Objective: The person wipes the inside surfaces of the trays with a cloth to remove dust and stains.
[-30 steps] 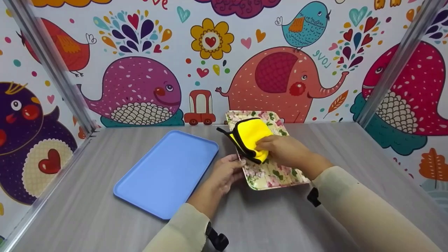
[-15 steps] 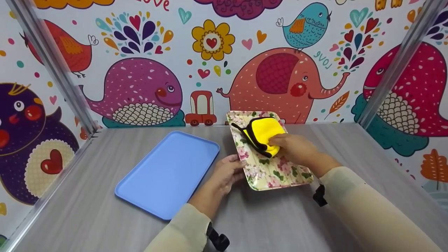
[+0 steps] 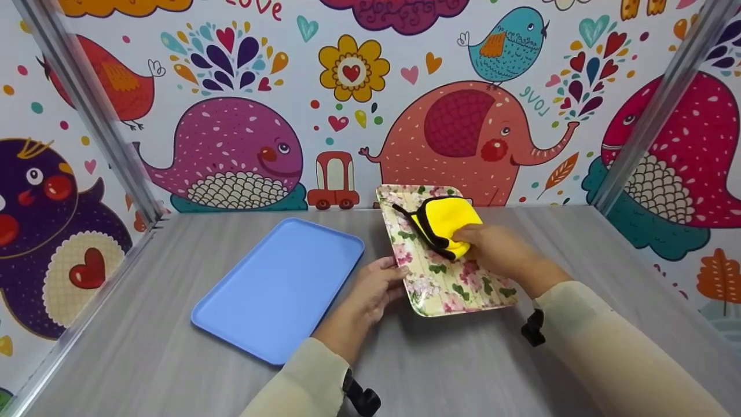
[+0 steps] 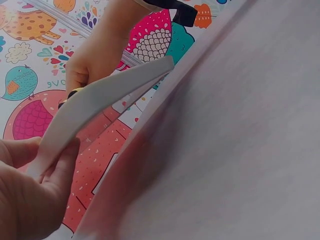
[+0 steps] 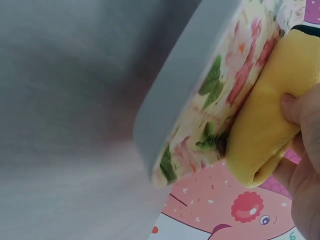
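Note:
A floral-patterned tray (image 3: 428, 289) is held tilted over the table, its flowered face toward the head camera. My left hand (image 3: 376, 286) grips its left edge, thumb on the rim and fingers beneath; the left wrist view shows the pale side of the tray (image 4: 95, 102) between thumb and fingers. In my right hand (image 3: 501, 249) is a folded yellow cloth (image 3: 454, 217) with black edging, pinched and laid against the tray's upper part. Seen from the right wrist, the cloth (image 5: 270, 110) lies on the flowered surface, with my thumb pressing into it.
A blue tray (image 3: 278, 289) lies flat on the grey wood-look table (image 3: 133, 324), left of my left hand. Behind stands a wall (image 3: 347, 133) printed with cartoon animals, and metal posts (image 3: 98, 116) rise at both back corners.
My right hand has slid the yellow cloth to the right across the floral tray, most of it in the first half second. The left hand keeps its grip, and the blue tray stays put.

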Motion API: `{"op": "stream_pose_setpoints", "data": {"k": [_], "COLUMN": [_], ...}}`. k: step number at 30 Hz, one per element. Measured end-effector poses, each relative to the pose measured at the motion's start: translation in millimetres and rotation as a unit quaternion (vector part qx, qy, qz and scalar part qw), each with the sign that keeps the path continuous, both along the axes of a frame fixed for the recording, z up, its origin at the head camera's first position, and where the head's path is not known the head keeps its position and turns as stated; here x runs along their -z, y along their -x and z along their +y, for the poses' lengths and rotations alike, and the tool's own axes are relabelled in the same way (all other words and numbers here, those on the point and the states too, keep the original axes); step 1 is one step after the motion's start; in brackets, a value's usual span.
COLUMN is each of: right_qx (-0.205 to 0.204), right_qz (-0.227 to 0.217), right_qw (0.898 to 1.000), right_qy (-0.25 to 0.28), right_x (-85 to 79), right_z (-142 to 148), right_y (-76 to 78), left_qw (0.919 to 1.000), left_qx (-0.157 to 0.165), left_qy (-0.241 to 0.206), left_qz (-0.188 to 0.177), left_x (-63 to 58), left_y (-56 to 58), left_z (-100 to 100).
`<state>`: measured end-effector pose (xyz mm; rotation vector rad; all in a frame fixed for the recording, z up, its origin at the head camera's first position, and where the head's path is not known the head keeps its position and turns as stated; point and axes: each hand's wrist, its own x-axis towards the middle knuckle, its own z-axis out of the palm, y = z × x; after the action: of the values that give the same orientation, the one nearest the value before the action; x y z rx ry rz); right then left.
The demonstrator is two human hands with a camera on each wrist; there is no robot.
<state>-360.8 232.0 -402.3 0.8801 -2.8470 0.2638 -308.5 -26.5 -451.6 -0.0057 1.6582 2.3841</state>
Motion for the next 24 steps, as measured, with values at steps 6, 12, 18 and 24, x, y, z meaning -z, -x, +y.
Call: {"op": "stream_pose_setpoints", "data": {"k": [6,12,18,24], "right_qx": [0.018,0.025,0.025,0.0], "right_qz": [-0.006,-0.005,-0.023,-0.006], "right_qw": [1.0,1.0,0.999,1.0], "right_qy": [-0.015,-0.012,0.005,0.029], "right_x": [-2.4,-2.0,1.8,4.5], "right_z": [-8,-16,-24,-29], "right_y": [-9.5,-19.2,-27.5,-35.8], "left_qw": [1.0,1.0,1.0,1.0], "left_qx": [-0.002,-0.004,-0.007,-0.006], "left_qy": [-0.003,-0.004,0.003,0.005], "left_qz": [0.003,0.002,0.0,0.004], "left_x": [0.7,1.4,3.2,3.0], "left_y": [0.4,0.6,1.3,1.2], "left_z": [0,0,1,1]}}
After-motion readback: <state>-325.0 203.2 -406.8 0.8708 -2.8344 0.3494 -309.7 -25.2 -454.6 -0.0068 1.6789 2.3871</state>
